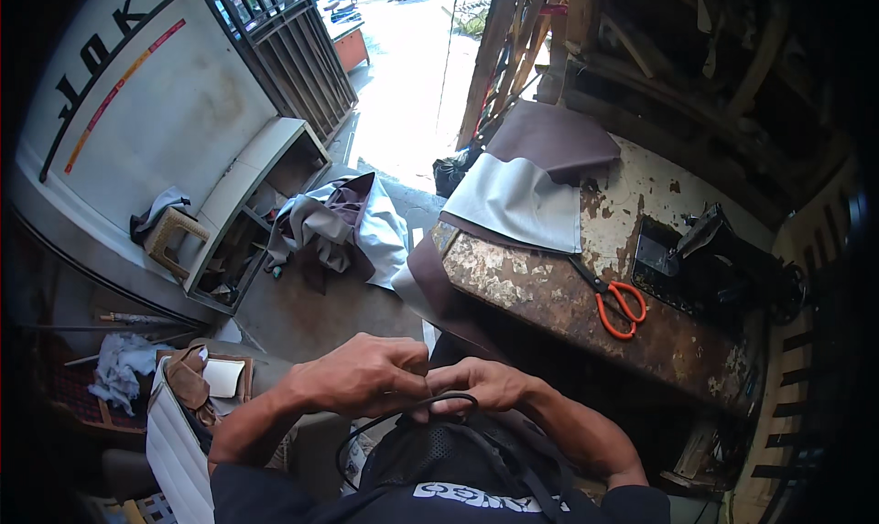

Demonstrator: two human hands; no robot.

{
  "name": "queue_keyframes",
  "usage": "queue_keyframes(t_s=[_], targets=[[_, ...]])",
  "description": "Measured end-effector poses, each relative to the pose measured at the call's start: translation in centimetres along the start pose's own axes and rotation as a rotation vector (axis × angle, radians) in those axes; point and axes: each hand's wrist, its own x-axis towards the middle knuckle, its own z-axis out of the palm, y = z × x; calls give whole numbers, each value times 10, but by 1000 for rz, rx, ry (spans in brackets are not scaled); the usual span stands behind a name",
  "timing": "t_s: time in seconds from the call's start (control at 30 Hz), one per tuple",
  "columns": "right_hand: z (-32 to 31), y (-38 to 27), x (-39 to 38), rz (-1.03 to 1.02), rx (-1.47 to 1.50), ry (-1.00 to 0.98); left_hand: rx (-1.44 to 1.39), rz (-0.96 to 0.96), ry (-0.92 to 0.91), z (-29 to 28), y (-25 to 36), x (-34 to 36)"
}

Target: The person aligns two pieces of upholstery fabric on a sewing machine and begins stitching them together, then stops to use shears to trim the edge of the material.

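Close together in front of my chest, my left hand (362, 375) and my right hand (481, 383) meet with curled, pinching fingers. Whatever lies between the fingertips is too small or too hidden to name. A thin black cord (371, 423) loops up past the fingertips; I cannot tell whether they grip it. Just below the hands is a black mesh bag-like item (426, 455) with straps, against my dark shirt. To the right, on the worn table (513, 272), lie orange-handled scissors (621, 309), apart from both hands.
A black sewing machine (723, 259) stands at the table's right. Brown sheet material (549, 140) and a pale-backed piece (517, 199) cover its far end. More crumpled material (343, 226) lies on the floor beside a low white cabinet (238, 181). An open box (240, 378) is at left.
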Motion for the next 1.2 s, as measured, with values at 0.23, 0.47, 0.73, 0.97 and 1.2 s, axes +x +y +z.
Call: queue_keyframes(t_s=[0.23, 0.47, 0.73, 0.97, 1.2], targets=[[-3, -3, 28, 72, -16, -126, -236, -532, 174, 11, 14, -40], [-7, -18, 48, 64, 58, -195, -511, -566, -174, 21, 18, -49], [-22, -29, 37, -34, -25, -337, -800, -350, -510, 17, -29, -92], [-23, -55, 41, 120, -139, -463, -783, -449, -813, 24, -46, -113], [-28, -95, -90, -527, -474, 246, -52, -618, -296, -25, -16, -116]])
